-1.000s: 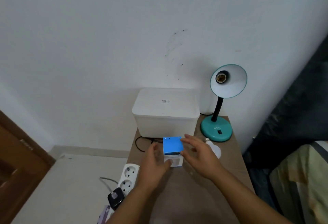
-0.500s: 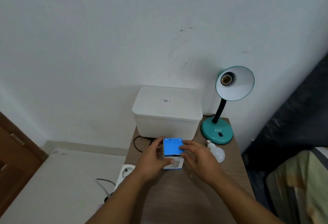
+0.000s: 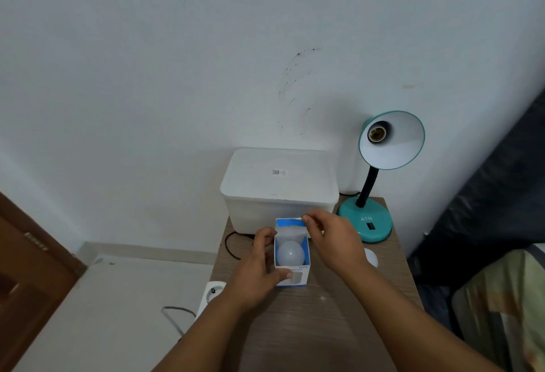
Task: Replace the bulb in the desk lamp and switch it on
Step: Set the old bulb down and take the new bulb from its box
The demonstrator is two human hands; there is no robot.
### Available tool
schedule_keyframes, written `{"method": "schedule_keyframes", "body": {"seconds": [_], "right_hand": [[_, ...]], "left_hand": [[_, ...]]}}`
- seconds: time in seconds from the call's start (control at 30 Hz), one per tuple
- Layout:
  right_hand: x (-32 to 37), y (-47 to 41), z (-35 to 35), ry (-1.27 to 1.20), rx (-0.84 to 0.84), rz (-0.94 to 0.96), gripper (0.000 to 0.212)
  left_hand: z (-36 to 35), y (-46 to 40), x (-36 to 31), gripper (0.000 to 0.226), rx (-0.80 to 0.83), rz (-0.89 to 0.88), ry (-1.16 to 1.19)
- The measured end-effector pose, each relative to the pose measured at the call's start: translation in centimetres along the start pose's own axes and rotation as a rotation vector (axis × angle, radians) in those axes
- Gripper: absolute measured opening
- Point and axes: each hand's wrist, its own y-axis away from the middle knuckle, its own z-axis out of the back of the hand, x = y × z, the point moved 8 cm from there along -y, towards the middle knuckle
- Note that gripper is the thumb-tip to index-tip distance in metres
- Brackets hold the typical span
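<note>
Resting on the wood-grain counter [image 3: 324, 321], a small blue-and-white bulb box [image 3: 292, 265] stands upright with its top open. The left hand [image 3: 256, 271] wraps the box's left side, its grip pressed against the carton with the thumb on the near face. The right hand [image 3: 333, 242] sits at the box's far right corner, its grip pinching the raised top flap [image 3: 289, 222] between thumb and forefinger. Inside the open carton, the white dome of the new bulb [image 3: 290, 253] is visible. Print on the near rim of the box is too small to read with confidence.

Just right of the right wrist, a second white bulb [image 3: 372, 257] lies on the counter, partly hidden by the hand. At the counter's left edge, a white power strip [image 3: 210, 293] shows one socket, with a grey cable [image 3: 172, 317] running from it.

Farther back, a white lidded storage box [image 3: 280, 188] stands against the wall [image 3: 206, 61]; its lid carries a small code label, not legible. To its right stands the teal desk lamp [image 3: 380, 171]: its base is marked "ATN" above a black rocker switch, and a black neck carries the shade. The shade faces the camera; its brass socket [image 3: 377, 134] holds no bulb.
</note>
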Motion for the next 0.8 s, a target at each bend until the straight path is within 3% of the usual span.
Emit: {"method": "schedule_keyframes", "body": {"seconds": [0.43,0.6,0.8], "right_hand": [[-0.7,0.0,-0.2,-0.117,-0.014,-0.066,0.033],[-1.1,1.0,-0.5,-0.182,-0.030,-0.086,0.025],[-1.2,1.4,-2.9,-0.042,0.117,-0.018,0.040]], "left_hand": [[0.0,-0.7,0.0,0.098,0.057,-0.008,0.046],[-0.1,-1.1,0.2,0.102,0.075,0.011,0.060],[-0.1,-1.5,0.5,0.106,0.103,0.015,0.061]]}}
